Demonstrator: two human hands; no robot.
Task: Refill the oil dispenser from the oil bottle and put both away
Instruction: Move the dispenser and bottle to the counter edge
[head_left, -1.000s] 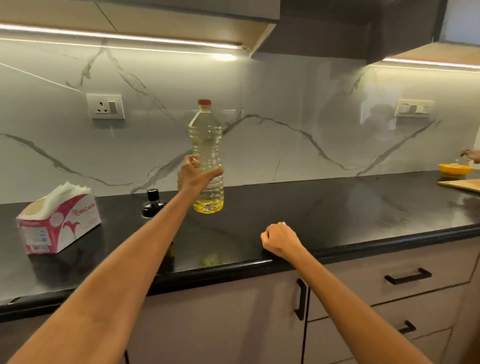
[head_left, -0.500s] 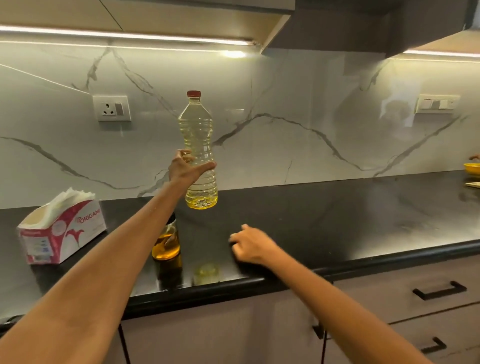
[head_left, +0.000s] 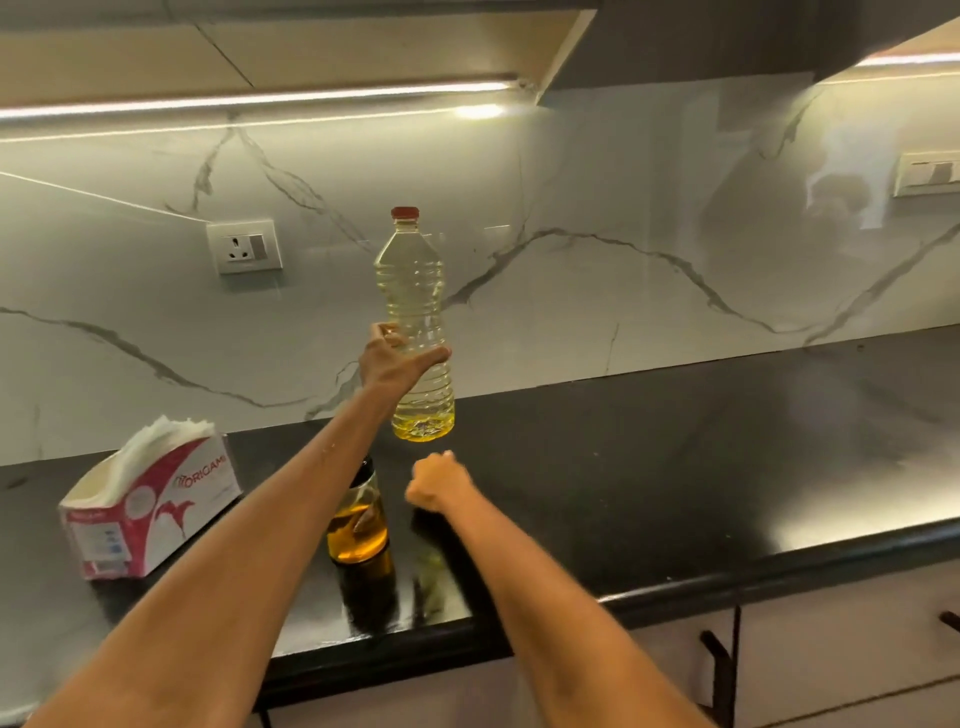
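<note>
1. Oil bottle first: our clear ribbed plastic oil bottle (head_left: 418, 322) with its red screw cap (head_left: 404, 212) is upright in the air above the black polished countertop (head_left: 649, 467), in front of the white marble-veined backsplash (head_left: 597, 291). Only a shallow layer of yellow oil sits in its bottom; the cap is on.
2. Our left hand (head_left: 395, 358) is clamped around the bottle's lower half, thumb across the front and fingers wrapped behind, with the arm stretched forward.
3. Our small glass oil dispenser (head_left: 361, 525) stands on the countertop near the front edge, just below and left of the raised bottle. It holds amber oil, and our left forearm crosses in front of its upper part, so we cannot make out its top.
4. Our right hand (head_left: 436, 486) is just right of the dispenser, curled into a loose fist with the fingers together and holding nothing we can see. We cannot tell whether it touches the counter surface.
5. A white and red cardboard tissue box (head_left: 150, 499) sits on the countertop to the left, well apart from the dispenser, with white tissues standing out of its open top.
6. A white wall socket (head_left: 244, 253) is set in the backsplash up left of the bottle.
</note>
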